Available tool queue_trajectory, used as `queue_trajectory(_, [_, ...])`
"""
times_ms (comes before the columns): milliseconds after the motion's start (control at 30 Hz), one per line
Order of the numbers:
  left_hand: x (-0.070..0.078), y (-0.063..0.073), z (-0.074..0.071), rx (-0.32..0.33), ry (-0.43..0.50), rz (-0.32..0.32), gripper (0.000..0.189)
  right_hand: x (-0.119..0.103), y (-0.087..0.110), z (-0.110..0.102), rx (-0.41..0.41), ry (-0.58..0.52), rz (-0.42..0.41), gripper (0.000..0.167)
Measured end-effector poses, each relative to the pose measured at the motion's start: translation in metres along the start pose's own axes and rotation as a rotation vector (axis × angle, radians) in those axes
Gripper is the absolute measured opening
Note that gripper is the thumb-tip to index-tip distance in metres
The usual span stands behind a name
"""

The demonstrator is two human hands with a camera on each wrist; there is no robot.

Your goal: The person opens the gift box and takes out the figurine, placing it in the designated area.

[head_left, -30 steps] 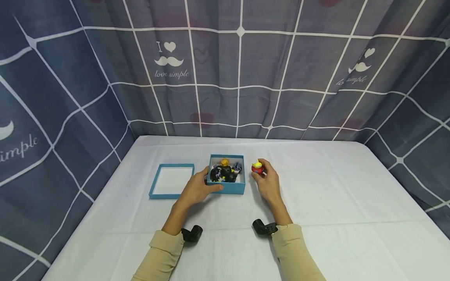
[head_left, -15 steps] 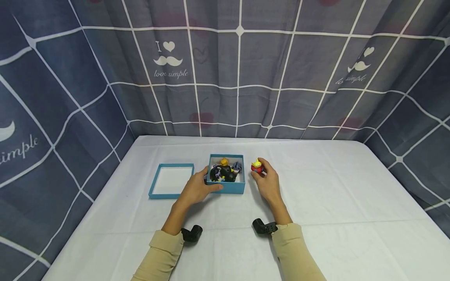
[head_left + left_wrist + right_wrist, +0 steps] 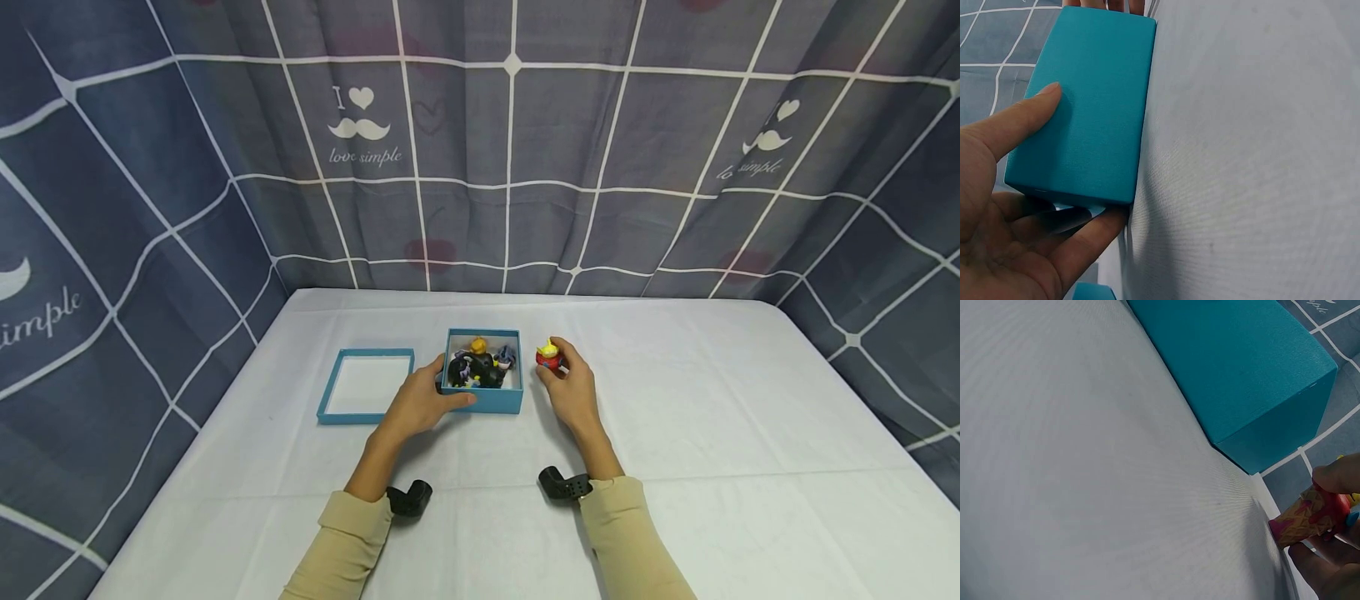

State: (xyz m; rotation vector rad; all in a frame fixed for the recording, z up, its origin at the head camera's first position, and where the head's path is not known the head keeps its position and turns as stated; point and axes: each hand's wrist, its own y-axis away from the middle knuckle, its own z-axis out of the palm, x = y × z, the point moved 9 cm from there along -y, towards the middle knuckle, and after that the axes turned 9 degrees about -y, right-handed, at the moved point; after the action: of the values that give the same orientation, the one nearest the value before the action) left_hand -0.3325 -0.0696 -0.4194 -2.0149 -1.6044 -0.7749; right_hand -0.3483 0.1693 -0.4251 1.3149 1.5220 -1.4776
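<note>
1. just right of the turquoise, oblong, stiff-walled box [image 3: 495,403], a small yellow-and-red, waffle-bottomed figure [image 3: 548,354] is pinched in the right hand [image 3: 573,390]; i can't tell if it touches the white cloth [image 3: 712,400].
2. the left hand [image 3: 420,405] grips the box's left end; dark and coloured figures [image 3: 480,372] lie inside it.
3. further left lies the turquoise-rimmed, white-lined lid [image 3: 367,387].
4. over the last second i see no clear shift, so the work seems paused, this figure outside the box.
</note>
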Motion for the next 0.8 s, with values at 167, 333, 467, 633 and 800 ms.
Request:
queue_trajectory(167, [0.0002,0.0004,-0.0003,-0.002,0.003,-0.002,0.095,-0.0018,0.0015,-0.0008,0.002,-0.008,0.0,0.054])
queue_trajectory(333, [-0.0007,0.0003,0.0,-0.001,-0.002,-0.012,0.095,-0.0024,0.0015,-0.0013,0.006,-0.029,-0.001,0.057])
queue_trajectory(467, [-0.0009,-0.0001,0.0002,0.002,-0.008,-0.012,0.096,-0.0005,0.0007,-0.0011,0.002,-0.05,0.011,0.059])
queue_trajectory(633, [-0.0019,-0.0002,0.0011,0.002,-0.001,-0.008,0.096,0.0006,0.001,-0.0016,0.002,-0.029,0.023,0.057])
queue_trajectory(800, [-0.0026,-0.0001,0.0015,0.005,0.01,-0.003,0.096,-0.0014,0.0015,-0.0036,0.024,-0.01,0.026,0.052])
